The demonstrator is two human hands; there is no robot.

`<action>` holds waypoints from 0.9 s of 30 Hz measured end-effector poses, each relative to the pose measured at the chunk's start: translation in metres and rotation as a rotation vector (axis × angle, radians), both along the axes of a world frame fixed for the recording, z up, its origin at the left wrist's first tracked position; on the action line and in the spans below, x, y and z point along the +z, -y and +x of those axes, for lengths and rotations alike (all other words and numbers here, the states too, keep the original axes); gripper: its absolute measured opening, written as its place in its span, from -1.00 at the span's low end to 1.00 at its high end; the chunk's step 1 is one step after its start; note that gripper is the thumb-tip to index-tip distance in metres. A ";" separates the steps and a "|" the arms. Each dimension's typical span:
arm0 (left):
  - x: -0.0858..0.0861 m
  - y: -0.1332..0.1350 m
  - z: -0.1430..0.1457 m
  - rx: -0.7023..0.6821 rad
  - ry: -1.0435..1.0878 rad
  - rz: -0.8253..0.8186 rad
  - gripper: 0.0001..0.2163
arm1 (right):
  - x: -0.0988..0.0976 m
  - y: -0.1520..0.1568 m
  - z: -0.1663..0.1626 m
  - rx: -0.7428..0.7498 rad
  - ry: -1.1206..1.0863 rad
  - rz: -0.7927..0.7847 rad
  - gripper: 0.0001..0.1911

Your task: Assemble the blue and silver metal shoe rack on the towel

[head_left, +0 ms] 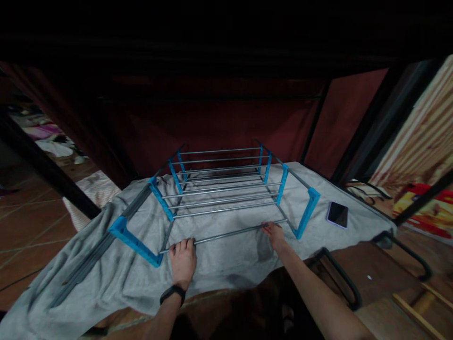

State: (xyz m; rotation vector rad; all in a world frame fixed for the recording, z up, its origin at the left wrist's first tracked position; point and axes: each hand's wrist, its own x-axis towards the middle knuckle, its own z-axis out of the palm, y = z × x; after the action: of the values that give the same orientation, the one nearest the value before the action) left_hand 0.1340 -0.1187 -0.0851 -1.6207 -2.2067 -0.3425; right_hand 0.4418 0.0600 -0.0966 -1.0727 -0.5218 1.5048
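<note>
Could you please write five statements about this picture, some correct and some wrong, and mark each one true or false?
1. The left hand and right hand are on the same rod. True.
2. The dark wristband is on the right wrist. False: the wristband is on the left wrist.
3. The rack stands on a grey cloth. True.
4. The phone lies on the brown seat. False: the phone lies on the cloth, to the right of the rack.
5. The rack's plastic brackets are yellow. False: the brackets are blue.
</note>
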 end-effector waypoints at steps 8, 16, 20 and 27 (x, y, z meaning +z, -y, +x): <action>0.019 0.027 -0.013 0.044 0.058 0.155 -0.69 | 0.016 0.041 0.001 0.147 -0.123 0.044 -0.89; 0.049 0.026 0.003 0.070 0.105 0.092 -0.68 | 0.019 0.061 0.016 0.090 -0.148 -0.008 -0.91; 0.062 0.026 0.012 0.063 0.125 0.061 -0.65 | 0.024 0.062 0.030 0.068 -0.086 0.049 -0.88; 0.064 0.025 0.013 0.112 0.245 0.198 -0.68 | 0.004 0.069 0.053 0.087 -0.041 0.044 -0.93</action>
State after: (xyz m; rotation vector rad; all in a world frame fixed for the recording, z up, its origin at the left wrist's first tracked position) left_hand 0.1468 -0.1440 -0.0211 -1.4077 -2.3415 -0.7374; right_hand 0.4944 -0.0090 -0.0924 -0.9938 -0.5767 1.5814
